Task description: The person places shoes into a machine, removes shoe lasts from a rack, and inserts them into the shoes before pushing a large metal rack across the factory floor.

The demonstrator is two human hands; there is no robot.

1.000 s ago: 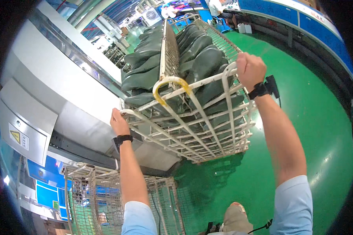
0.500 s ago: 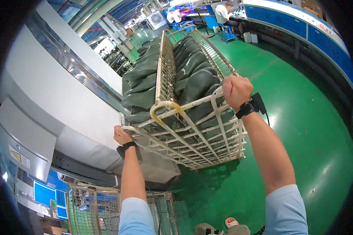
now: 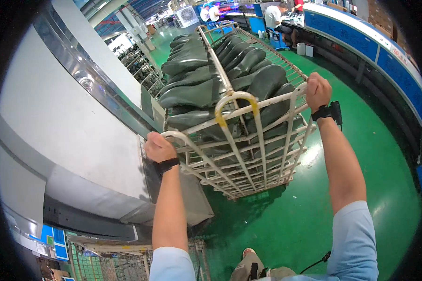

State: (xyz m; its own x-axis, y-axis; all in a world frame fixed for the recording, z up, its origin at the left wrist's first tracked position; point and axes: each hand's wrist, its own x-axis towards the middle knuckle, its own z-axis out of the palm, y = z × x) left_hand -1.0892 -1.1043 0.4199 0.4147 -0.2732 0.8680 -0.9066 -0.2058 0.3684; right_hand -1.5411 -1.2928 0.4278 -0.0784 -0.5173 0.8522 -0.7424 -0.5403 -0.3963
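Observation:
In front of me stands a white metal cart [image 3: 255, 110] with barred sides and a central divider. Dark green, glossy boot-shaped pieces [image 3: 192, 96], likely rubber boots, lie stacked on both sides of that divider. My left hand [image 3: 160, 147] is closed round the cart's left near corner, close to the white machine. Higher up, at the right near corner, my right hand [image 3: 318, 89] grips the top rail. A bent tube [image 3: 236, 96] with worn yellow paint rises between my hands at the cart's near end. Both wrists wear black straps.
A large white machine housing [image 3: 75, 126] runs along the left. Behind it, below my left arm, stands a wire cage [image 3: 103, 260]. Green floor [image 3: 360, 122] extends to the right, bordered by a long blue-panelled bench [image 3: 342, 30]. A seated person [image 3: 274, 21] works there; white jugs [image 3: 304, 49] stand nearby.
The near end of the cart has swung to the right in view, and both my hands have moved right and up with it, still gripping. More of the left-hand stack now shows.

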